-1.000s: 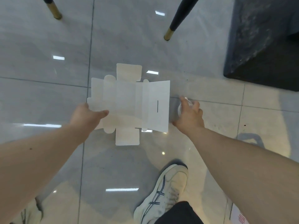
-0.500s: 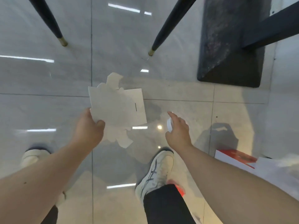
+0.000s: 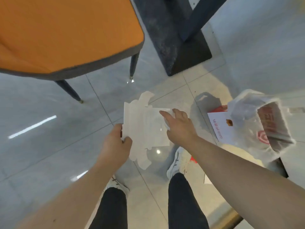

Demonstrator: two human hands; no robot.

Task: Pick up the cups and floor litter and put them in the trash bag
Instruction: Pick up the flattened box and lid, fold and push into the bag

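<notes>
My left hand [image 3: 115, 142] grips the left edge of a flattened white cardboard box [image 3: 145, 126], held level above the floor. My right hand [image 3: 179, 128] reaches over the right side of the cardboard with its fingers stretched forward. A small white cup [image 3: 167, 126] is tucked under its palm, mostly hidden. The translucent white trash bag [image 3: 252, 119] with red print stands open on the floor to the right of my right hand.
An orange chair [image 3: 66, 30] with dark legs fills the upper left. A dark table base [image 3: 173, 43] stands ahead. A white and red paper box [image 3: 217, 124] lies beside the bag. My white shoes [image 3: 176, 162] are on the grey tiled floor below the cardboard.
The cardboard and the cup came up off the floor. I have risen and turned right, so the trash bag and chair seat are now in view. My right hand moved over the cardboard.
</notes>
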